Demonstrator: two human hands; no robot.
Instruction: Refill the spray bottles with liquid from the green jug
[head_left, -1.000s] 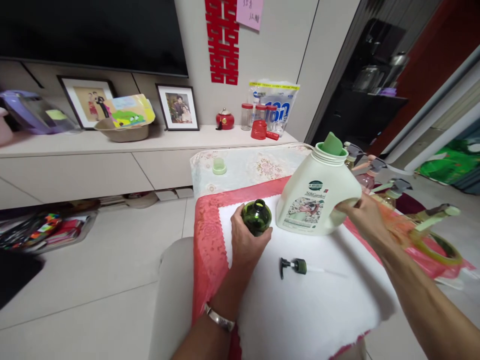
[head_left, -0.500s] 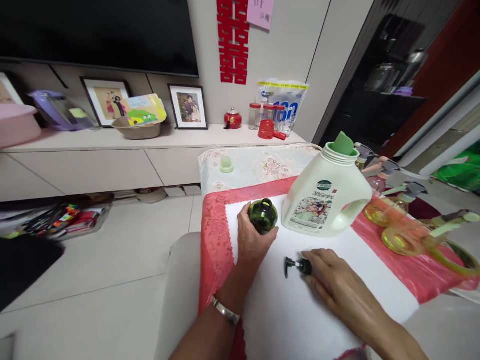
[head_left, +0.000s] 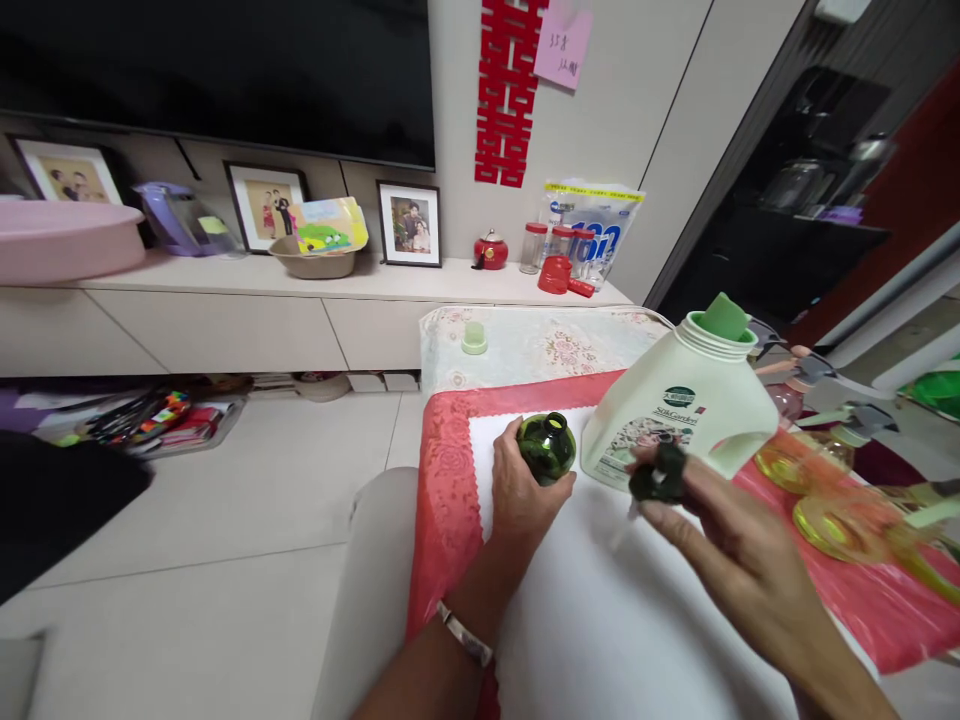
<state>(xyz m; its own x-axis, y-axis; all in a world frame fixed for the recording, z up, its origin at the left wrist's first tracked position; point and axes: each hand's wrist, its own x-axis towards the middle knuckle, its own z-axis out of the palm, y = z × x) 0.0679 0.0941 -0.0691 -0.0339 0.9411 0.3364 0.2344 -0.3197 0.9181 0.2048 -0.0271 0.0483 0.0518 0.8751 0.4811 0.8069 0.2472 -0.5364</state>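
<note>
A small dark green, see-through bottle [head_left: 546,447] with an uncapped neck stands tilted in my left hand [head_left: 521,490], whose fingers wrap round it. My right hand [head_left: 739,545] pinches a dark green pump head [head_left: 658,474], blurred by motion. Its thin clear tube hangs down over the white cloth [head_left: 592,620]. Close behind both hands is a large pale green detergent jug [head_left: 679,400] with a green spout showing in its uncapped mouth. The jug's light green cap [head_left: 474,338] sits apart on the flowered tablecloth.
Several spray bottles [head_left: 832,450] with yellow liquid stand at the right on the red cloth [head_left: 446,460]. Along the wall, a cabinet top [head_left: 367,284] holds framed photos, a pink basin [head_left: 67,240], red-lidded jars [head_left: 533,248] and a plastic bag.
My right hand has lifted the pump head off the white cloth and turned it so its tube points down. My left hand still grips the bottle. The view has shifted a little left.
</note>
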